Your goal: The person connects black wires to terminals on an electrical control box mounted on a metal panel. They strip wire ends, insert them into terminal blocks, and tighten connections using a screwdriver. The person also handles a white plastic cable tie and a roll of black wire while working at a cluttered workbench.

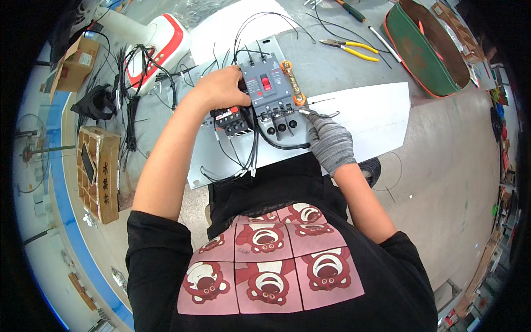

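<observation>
A grey moulded-case circuit breaker with a red toggle stands on a metal mounting plate. My bare left hand is curled against its left side; the fingertips are hidden there, and I cannot make out what they hold. Just below that hand sits a small black contactor with wires running out of it. My right hand, in a grey knit glove, is closed at the lower right of the breaker around a thick black cable. A brass terminal strip with orange ends lies along the breaker's right side.
Yellow-handled pliers, a white marker and a green tool bag lie at the far right. White paper spreads right of the plate. Far left are a red-and-white device, black wire bundles and a divided box.
</observation>
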`<state>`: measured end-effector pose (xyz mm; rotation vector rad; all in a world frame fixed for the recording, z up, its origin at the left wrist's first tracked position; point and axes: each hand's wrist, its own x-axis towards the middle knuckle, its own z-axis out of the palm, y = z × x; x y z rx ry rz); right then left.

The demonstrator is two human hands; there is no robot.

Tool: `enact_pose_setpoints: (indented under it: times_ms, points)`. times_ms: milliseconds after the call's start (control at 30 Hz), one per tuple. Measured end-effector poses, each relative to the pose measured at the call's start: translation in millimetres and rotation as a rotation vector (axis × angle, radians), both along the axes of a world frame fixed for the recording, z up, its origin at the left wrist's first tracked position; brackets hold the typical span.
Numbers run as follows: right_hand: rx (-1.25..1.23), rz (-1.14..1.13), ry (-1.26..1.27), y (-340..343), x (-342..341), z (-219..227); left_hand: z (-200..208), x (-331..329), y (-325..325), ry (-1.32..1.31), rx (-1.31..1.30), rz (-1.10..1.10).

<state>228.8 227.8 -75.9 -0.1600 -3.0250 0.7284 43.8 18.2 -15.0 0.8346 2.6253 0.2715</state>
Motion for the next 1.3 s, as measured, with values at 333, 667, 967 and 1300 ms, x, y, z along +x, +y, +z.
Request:
enact_pose_setpoints:
  times_ms: [333,667,967,1300]
  points:
    - [-0.080,-0.011,0.142,4.1,3.9,-21.9,14.9,-10.6,-6.6,-0.157,0.009,-0.103]
    - [-0.097,-0.011,0.140,3.5,2.2,-19.2,15.8,-15.3,-6.8,-0.209,-0.011,-0.064]
    - [-0.129,-0.004,0.085,3.8,-0.2,-2.6,5.6,-16.8,-10.4,-0.137,0.025,-0.081]
    - [-0.117,0.004,0.053,5.9,1.0,-6.3,5.6,-18.0,-12.4,-0.163,0.018,-0.111]
